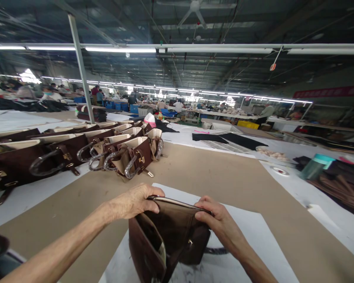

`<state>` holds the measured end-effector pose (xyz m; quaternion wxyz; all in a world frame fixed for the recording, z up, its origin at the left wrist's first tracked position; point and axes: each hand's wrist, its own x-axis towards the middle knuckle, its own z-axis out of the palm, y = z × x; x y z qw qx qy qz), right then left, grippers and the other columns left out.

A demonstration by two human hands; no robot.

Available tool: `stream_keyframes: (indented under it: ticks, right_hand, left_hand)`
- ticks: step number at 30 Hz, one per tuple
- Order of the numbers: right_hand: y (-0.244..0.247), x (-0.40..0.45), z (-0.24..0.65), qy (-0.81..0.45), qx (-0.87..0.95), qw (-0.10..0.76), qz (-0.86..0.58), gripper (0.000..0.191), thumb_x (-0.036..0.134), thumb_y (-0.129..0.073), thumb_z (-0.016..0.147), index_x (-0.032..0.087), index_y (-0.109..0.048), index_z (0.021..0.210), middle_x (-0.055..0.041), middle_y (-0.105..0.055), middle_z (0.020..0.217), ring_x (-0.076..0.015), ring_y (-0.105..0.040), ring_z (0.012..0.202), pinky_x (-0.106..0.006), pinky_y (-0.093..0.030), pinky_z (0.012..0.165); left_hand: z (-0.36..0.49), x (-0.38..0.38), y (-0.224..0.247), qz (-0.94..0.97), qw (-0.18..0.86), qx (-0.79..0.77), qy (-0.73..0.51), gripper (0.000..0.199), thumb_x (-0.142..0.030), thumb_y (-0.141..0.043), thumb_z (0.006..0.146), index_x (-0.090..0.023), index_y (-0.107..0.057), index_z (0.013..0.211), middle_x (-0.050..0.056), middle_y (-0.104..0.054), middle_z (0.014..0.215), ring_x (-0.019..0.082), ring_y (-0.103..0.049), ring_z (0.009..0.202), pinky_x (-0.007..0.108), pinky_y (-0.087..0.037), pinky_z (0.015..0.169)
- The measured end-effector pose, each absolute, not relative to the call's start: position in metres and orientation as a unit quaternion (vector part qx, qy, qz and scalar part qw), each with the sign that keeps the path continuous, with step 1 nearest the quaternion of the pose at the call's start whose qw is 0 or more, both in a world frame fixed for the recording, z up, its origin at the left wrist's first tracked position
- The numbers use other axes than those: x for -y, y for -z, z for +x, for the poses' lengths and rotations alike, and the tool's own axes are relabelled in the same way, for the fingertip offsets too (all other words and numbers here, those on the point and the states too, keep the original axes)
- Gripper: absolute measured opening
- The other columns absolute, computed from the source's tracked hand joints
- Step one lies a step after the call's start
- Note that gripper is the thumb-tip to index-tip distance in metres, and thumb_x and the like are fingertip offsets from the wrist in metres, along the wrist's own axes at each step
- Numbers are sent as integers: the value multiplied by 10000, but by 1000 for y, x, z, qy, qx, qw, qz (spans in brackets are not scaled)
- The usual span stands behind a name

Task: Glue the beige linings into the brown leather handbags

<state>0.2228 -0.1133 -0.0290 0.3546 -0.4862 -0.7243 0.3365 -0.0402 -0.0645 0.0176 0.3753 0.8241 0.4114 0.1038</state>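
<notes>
A dark brown handbag (177,224) stands tilted in front of me over a white sheet (247,228). Pinching the left end of its upper edge is my left hand (135,202), thumb inside and fingers behind. My right hand (216,216) grips the right end of that same edge, with the thumb on the near face. A small metal fitting (190,242) shows on the bag's face. The near panel hangs apart from the held edge, so part of a pale lining is visible. Behind my right wrist a dark handle (216,250) sticks out.
Rows of brown handbags (138,157) with wrapped handles stand on the table at left. Brown paper (212,163) covers the tabletop. To the right are a teal-lidded container (317,167), a tape roll (279,171) and folded dark cloth (342,186). Black pieces (233,139) lie farther back.
</notes>
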Motion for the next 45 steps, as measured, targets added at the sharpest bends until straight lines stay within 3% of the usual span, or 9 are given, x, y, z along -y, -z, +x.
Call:
stream_keyframes:
  ticks: [4, 13, 19, 24, 30, 34, 38, 40, 45]
  right_hand:
    - [25, 116, 221, -341, 719, 360, -487, 159, 265, -532, 806, 196, -663, 750, -9, -519, 786, -182, -518, 765, -282, -362, 690]
    - [25, 117, 218, -328, 715, 375, -490, 162, 244, -522, 811, 191, -653, 731, -11, -521, 782, -170, -517, 751, -270, -365, 665]
    - [27, 119, 216, -286, 726, 377, -500, 151, 239, -520, 824, 187, -643, 756, -18, -539, 791, -171, -528, 761, -272, -371, 681]
    - [30, 122, 214, -247, 734, 369, -515, 133, 217, -513, 855, 193, -623, 783, -15, -534, 814, -163, -527, 774, -265, -382, 686]
    - [33, 130, 209, -82, 788, 276, -545, 222, 189, -427, 916, 206, -576, 1080, -54, -563, 989, -193, -541, 867, -313, -423, 757]
    - [29, 133, 206, 26, 812, 235, -533, 207, 203, -586, 842, 158, -597, 1044, -87, -585, 983, -252, -526, 879, -391, -440, 768]
    - [27, 134, 200, 84, 827, 250, -497, 496, 344, -799, 628, 123, -596, 1023, -95, -596, 961, -266, -527, 858, -395, -460, 736]
    - [28, 134, 195, 100, 825, 249, -497, 553, 350, -828, 581, 117, -591, 1022, -94, -594, 949, -268, -526, 851, -399, -460, 730]
    - [33, 130, 184, 141, 810, 223, -524, 340, 176, -803, 621, 136, -615, 902, -76, -586, 860, -265, -525, 781, -393, -437, 678]
  left_hand:
    - [-41, 64, -19, 832, 374, -394, -111, 230, -396, -540, 773, -183, -625, 779, -39, -589, 740, 151, -525, 752, 192, -380, 664]
    - [-40, 64, -15, 833, 381, -382, -124, 306, -448, -512, 797, -185, -668, 819, -37, -628, 772, 170, -534, 788, 196, -391, 711]
    - [-40, 65, -15, 862, 291, -402, -106, 272, -430, -523, 795, -213, -686, 805, -39, -624, 719, 150, -543, 729, 186, -381, 677]
    - [-37, 68, -19, 897, 175, -399, -72, 203, -334, -531, 812, -281, -674, 944, -29, -616, 674, 137, -558, 656, 199, -342, 608]
    - [-33, 69, -22, 916, 72, -393, -45, 220, -306, -492, 849, -300, -654, 998, -8, -624, 638, 148, -570, 609, 225, -295, 550]
    - [-33, 68, -17, 917, 51, -393, -49, 208, -296, -478, 855, -285, -662, 952, -15, -601, 607, 135, -542, 573, 225, -266, 521]
    - [-33, 68, -14, 916, 42, -395, -54, 202, -297, -473, 858, -274, -668, 908, -14, -579, 588, 130, -521, 559, 223, -252, 514]
    - [-32, 68, -14, 916, 41, -396, -55, 203, -296, -470, 859, -273, -667, 899, -14, -572, 583, 129, -514, 555, 224, -246, 513]
    - [-31, 68, -14, 911, 37, -406, -56, 193, -295, -472, 852, -277, -662, 886, -13, -562, 591, 133, -492, 553, 230, -235, 516]
